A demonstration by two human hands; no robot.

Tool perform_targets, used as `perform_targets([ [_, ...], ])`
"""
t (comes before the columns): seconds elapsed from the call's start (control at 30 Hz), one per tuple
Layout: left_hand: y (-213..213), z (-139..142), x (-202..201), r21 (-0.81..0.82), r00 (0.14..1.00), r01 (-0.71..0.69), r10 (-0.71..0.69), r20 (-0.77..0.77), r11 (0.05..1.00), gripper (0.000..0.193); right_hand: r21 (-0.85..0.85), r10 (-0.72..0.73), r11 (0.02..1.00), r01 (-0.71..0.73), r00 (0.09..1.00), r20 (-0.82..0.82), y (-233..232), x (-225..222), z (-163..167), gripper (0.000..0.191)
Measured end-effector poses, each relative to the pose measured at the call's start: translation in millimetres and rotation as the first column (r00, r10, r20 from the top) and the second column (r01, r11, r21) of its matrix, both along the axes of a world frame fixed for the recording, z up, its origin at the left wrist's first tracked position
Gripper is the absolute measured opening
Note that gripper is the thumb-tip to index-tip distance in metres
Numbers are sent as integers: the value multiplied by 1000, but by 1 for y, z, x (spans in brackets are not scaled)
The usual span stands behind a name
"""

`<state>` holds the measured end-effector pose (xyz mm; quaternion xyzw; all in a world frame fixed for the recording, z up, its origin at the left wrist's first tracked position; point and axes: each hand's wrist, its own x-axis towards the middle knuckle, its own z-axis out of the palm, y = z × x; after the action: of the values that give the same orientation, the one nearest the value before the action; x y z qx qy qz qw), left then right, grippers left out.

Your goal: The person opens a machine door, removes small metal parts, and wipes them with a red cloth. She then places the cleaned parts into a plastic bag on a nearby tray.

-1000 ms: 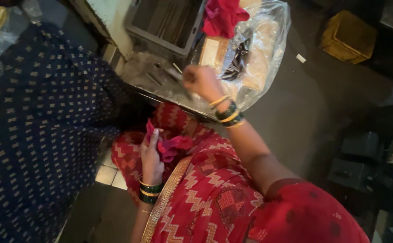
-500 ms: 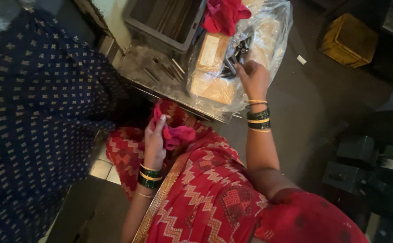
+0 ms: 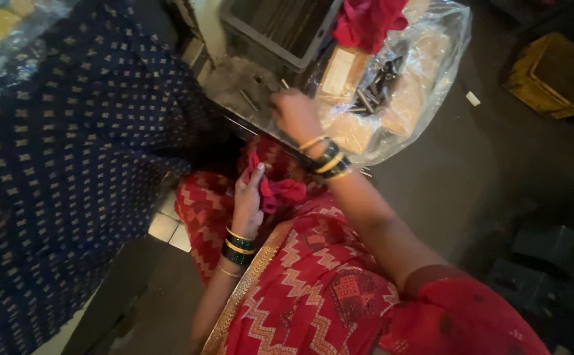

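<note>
Here the right hand (image 3: 295, 113) reaches out over a grey metal tray (image 3: 234, 79), fingers curled down onto its far edge; whether they pinch one of the small metal pins (image 3: 251, 100) lying there cannot be told, since the knuckles hide the fingertips. At one o'clock from that hand sits a clear plastic bag (image 3: 431, 72) holding tan cardboard packets (image 3: 343, 71) and a heap of dark screws (image 3: 379, 82). At twelve o'clock, a crumpled red cloth (image 3: 366, 23) lies on the bag's top edge, beside a grey crate (image 3: 280, 26).

The left hand (image 3: 249, 200) rests low at seven o'clock from the right, on the lap of a red patterned sari (image 3: 313, 276). It is closed around a small red rag (image 3: 280, 192), thumb up along its side, the rag bunching out toward three o'clock. Both wrists carry green and gold bangles (image 3: 330, 161).

At nine o'clock a dark blue dotted fabric (image 3: 70, 164) fills the frame's side. At two o'clock, well apart on the dark floor, stands a yellow crate (image 3: 553, 72).
</note>
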<state>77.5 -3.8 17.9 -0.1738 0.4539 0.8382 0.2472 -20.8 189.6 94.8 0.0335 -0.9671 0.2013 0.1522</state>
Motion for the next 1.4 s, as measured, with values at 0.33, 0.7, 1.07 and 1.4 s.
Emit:
perform_targets([
  [0.33,-14,2,-1,-29,996,-54,52,-75,998,22,119,-139,985,123,980,140,-55,-66,-67,8],
  [0.7,-20,32,-3,7,993,-33,34,-117,999,22,-871,127,489,-40,992,25,-14,-47,-3,31],
  [1.07,-9,111,-11,66,969,67,-49,-243,996,21,-515,99,781,-352,885,-454,-14,34,160,31],
  [1.4,-8,106,2,-30,977,83,-87,-193,996,20,-372,152,834,-407,818,-554,-5,51,179,31],
])
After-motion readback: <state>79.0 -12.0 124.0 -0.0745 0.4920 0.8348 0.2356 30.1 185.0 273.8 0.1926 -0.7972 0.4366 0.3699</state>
